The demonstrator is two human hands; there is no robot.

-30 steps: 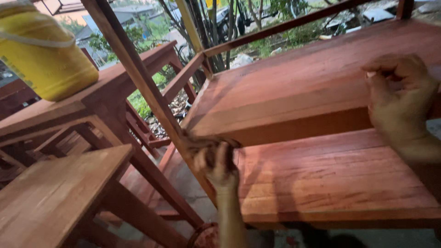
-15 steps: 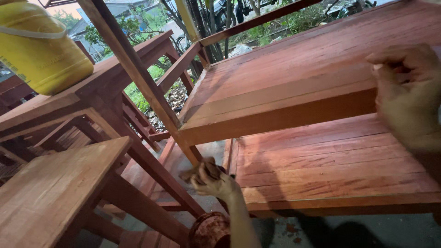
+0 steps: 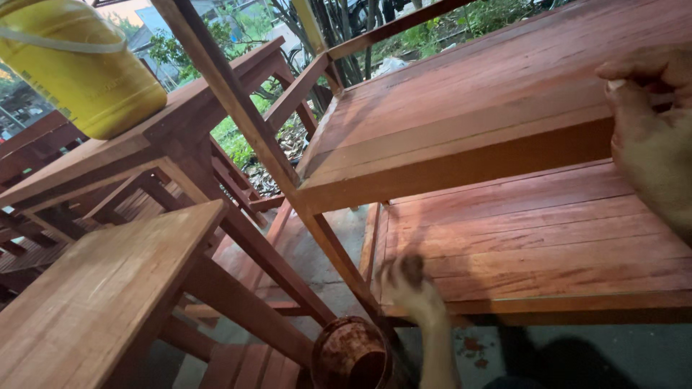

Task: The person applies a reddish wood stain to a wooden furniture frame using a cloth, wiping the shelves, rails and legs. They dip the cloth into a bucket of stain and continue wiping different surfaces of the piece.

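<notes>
Low in the middle of the frame, the left hand (image 3: 412,287) was seen blurred, its fingers closed around a small dark wad (image 3: 411,268), perhaps a rag or brush, though its kind could not be told. The wad was pressed at the near left corner of the lower shelf (image 3: 548,238) of a reddish-brown wooden piece, just beside the slanted leg (image 3: 252,133) that crossed the frame from the upper left. Just below the hand, at the bottom edge, a round stained tin (image 3: 351,354) was seen, rust-brown inside.

At the right edge of the frame, the right hand (image 3: 652,130) was curled over the front edge of the upper counter (image 3: 468,101), the fingers bent and gripping the wood. The two hands were kept well apart, one on each level.

At the upper left, a yellow plastic container (image 3: 83,68) with a pale band was seen standing on another wooden counter (image 3: 180,119). Lower left, an unstained, paler stool top (image 3: 101,295) was seen. Green plants (image 3: 238,137) were visible beyond the furniture.
</notes>
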